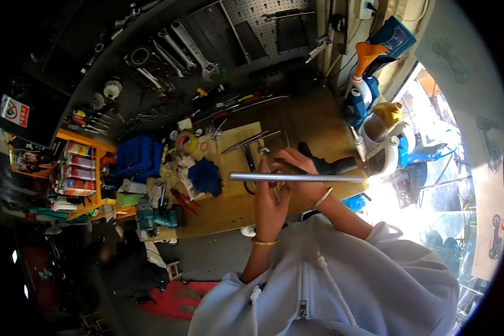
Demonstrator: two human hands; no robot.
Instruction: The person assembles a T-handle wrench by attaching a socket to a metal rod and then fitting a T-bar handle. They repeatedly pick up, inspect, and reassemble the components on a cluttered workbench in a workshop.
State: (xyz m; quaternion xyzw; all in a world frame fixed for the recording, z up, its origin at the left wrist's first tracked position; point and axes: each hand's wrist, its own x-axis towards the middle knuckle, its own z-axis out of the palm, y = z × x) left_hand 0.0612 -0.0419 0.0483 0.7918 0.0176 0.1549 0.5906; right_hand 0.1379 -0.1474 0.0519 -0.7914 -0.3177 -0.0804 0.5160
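A straight silvery metal bar (pixel 336 178) runs sideways across both of my hands above the workbench. My left hand (pixel 270 210) is closed at the bar, thumb and fingers on either side of a small reddish part under it. My right hand (pixel 299 162) curls in from the right with its fingers bent; the bar crosses in front of it, and what its fingers grip is mostly hidden. Beyond the hands, thin metal rods (pixel 246 144) lie on a pale sheet (pixel 229 162). Red-handled pliers (pixel 185 203) and a crumpled blue cloth (pixel 205 177) rest to the left.
Wrenches (pixel 187 45) hang on the dark pegboard behind. A blue bin (pixel 139 157), a roll of tape (pixel 186 143) and a teal power drill (pixel 151 217) occupy the bench's left side. Jugs (pixel 383 159) and an orange funnel (pixel 368 55) stand right. A dark-clothed person (pixel 134 263) is lower left.
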